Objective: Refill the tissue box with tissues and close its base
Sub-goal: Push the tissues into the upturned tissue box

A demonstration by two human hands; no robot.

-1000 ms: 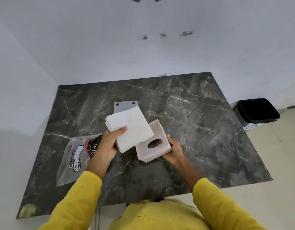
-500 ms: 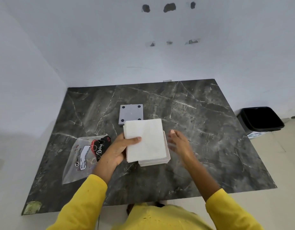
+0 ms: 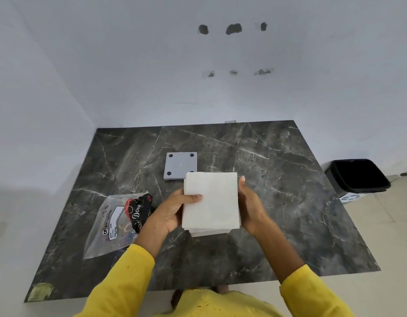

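A white stack of tissues (image 3: pixel 212 200) lies flat over the white tissue box (image 3: pixel 209 232), of which only the near edge shows beneath. My left hand (image 3: pixel 172 210) holds the stack's left side, thumb on top. My right hand (image 3: pixel 249 202) presses flat against the stack's right side. The grey square base (image 3: pixel 179 164) with black feet at its corners lies on the dark marble table (image 3: pixel 278 179) just behind the stack, apart from the box.
An opened clear plastic tissue wrapper (image 3: pixel 115 223) lies on the table to the left of my hands. A black bin (image 3: pixel 356 176) stands on the floor beyond the table's right edge. White walls close the back and left.
The box went from tilted in my right hand to lying under the tissue stack. My right hand let go of it and came against the stack's right side.
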